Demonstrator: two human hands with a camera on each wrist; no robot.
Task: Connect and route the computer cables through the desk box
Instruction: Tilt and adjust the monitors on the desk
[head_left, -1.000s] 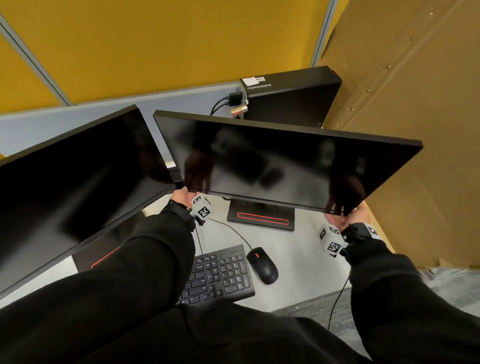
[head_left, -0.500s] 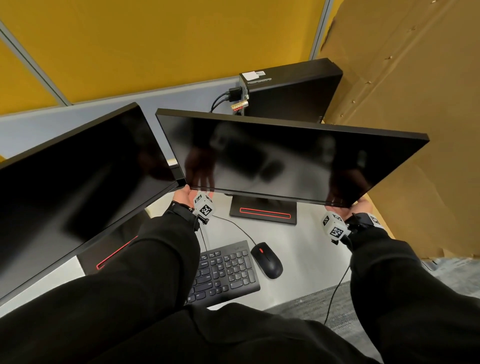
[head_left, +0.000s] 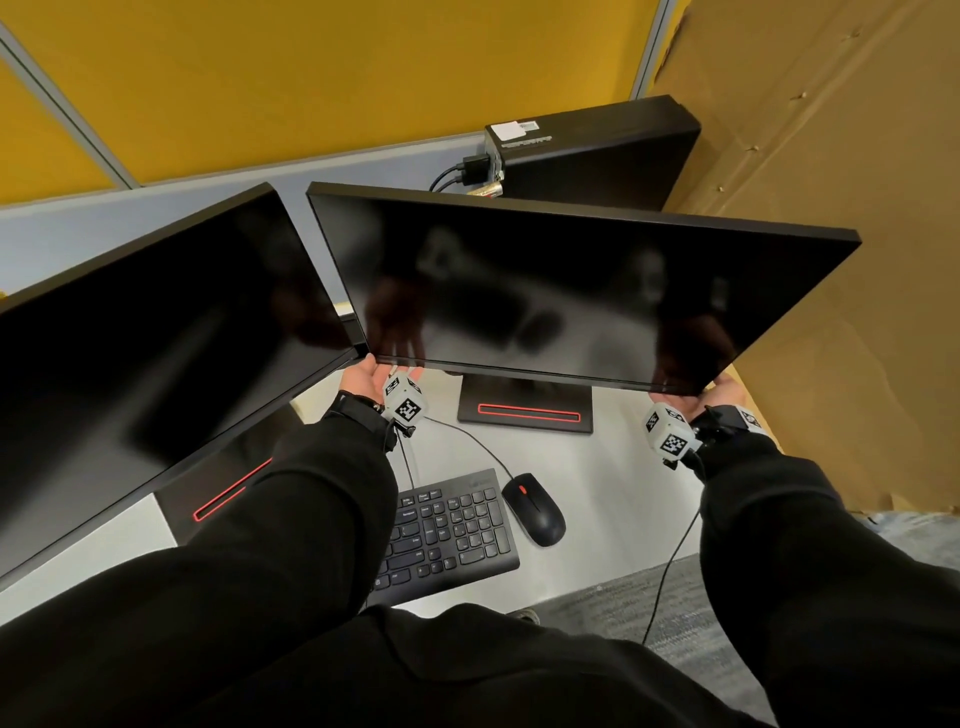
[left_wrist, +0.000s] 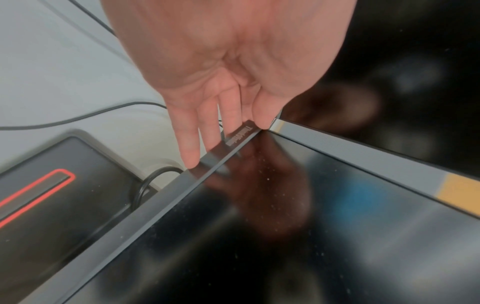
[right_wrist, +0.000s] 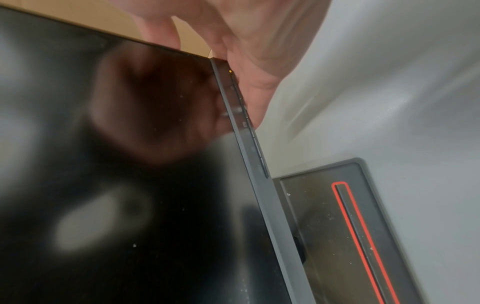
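A black monitor with a dark, unlit screen is seen across the centre of the head view, tilted back so that the screen faces upward, above its flat black base marked with a red outline. A black computer case is stood at the upper centre-right, with dark cables plugged into its left end. A thin black cable is laid over the white desk at lower centre.
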